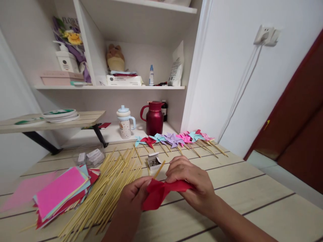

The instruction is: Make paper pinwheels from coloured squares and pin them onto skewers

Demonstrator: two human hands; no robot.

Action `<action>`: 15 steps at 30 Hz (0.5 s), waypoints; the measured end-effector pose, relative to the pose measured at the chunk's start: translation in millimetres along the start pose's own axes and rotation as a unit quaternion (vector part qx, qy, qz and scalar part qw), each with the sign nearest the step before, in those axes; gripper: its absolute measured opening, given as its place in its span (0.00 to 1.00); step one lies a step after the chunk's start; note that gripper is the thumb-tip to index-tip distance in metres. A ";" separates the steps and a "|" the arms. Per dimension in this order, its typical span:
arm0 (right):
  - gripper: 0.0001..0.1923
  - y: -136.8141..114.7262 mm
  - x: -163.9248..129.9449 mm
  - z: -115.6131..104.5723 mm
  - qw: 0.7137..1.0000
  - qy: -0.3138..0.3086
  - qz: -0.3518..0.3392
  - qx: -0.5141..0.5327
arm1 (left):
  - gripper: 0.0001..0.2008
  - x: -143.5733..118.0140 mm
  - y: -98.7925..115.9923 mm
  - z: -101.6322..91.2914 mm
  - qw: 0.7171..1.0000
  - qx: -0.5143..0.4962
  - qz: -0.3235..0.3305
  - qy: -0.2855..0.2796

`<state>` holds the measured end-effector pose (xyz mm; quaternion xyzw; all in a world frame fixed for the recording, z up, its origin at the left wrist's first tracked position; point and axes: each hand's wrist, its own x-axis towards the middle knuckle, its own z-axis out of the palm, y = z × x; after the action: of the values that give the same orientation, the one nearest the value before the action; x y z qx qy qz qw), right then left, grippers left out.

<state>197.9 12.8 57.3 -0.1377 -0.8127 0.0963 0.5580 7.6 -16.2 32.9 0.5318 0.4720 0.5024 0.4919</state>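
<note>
Between my two hands is a red paper pinwheel (154, 198), its sheet folded and bent. My left hand (133, 196) grips its left side with the thumb on top. On the right part, the fingers of my right hand (193, 179) are closed over the paper. A thin wooden stick (159, 169) pokes out beyond the paper, away from me; its near end is hidden. Just past my hands stands a small open box (154, 161) of metal pins. Left of my left hand lies a loose heap of thin sticks (108, 188).
Finished pinwheels (174, 139) on sticks lie in a row at the table's back. Stacked coloured paper (60, 190) and small white boxes (94, 156) are at left. A tumbler (124, 126) and a red jug (154, 119) stand on the shelf behind, near a raised wooden stand (92, 117).
</note>
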 end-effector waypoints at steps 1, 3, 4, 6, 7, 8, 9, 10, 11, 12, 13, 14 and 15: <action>0.06 0.3 -0.1 -0.4 1.000 0.000 -0.002 -0.001 | 0.14 -0.3 0.8 0.2 1.000 0.001 0.006 0.001; 0.06 0.8 -0.3 -0.7 1.000 0.000 -0.004 0.000 | 0.13 -1.1 3.0 0.8 1.000 0.013 0.014 0.002; 0.06 1.0 -0.4 -0.6 1.000 0.002 -0.005 0.001 | 0.13 -1.6 4.1 1.1 1.000 0.022 0.017 0.004; 0.05 1.3 -0.6 0.2 1.000 0.002 -0.006 0.007 | 0.13 -2.4 5.4 1.4 0.999 0.043 0.024 0.006; 0.05 1.4 -0.7 0.6 1.000 0.002 -0.008 0.009 | 0.13 -2.7 5.6 1.5 0.998 0.053 0.030 0.006; 0.05 1.4 -0.9 0.9 1.000 0.003 -0.010 0.012 | 0.13 -2.9 5.5 1.6 0.997 0.062 0.035 0.006; 0.05 1.5 -1.1 1.1 1.000 0.003 -0.012 0.013 | 0.13 -3.0 5.2 1.7 0.997 0.069 0.039 0.006; 0.05 1.7 -1.4 1.0 1.000 0.004 -0.013 0.015 | 0.14 -3.1 4.8 1.8 0.996 0.075 0.041 0.006; 0.06 1.9 -1.7 0.8 1.000 0.006 -0.012 0.016 | 0.14 -3.3 4.4 1.9 0.996 0.080 0.042 0.009; 0.06 2.3 -2.2 0.4 1.000 0.008 -0.010 0.017 | 0.15 -3.5 4.2 2.1 0.995 0.084 0.042 0.013; 0.07 2.7 -2.7 -0.1 1.000 0.010 -0.007 0.018 | 0.16 -4.0 4.2 2.2 0.995 0.088 0.041 0.019; 0.08 3.2 -3.1 -0.7 1.000 0.013 -0.003 0.018 | 0.16 -4.5 4.5 2.3 0.995 0.092 0.040 0.024; 0.09 3.7 -3.5 -1.2 1.000 0.017 0.001 0.019 | 0.16 -5.2 5.0 2.3 0.994 0.097 0.039 0.029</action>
<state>200.6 15.1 53.5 -0.1295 -0.8011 0.1096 0.5740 9.7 -21.8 37.6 0.5802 0.5113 0.4883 0.4043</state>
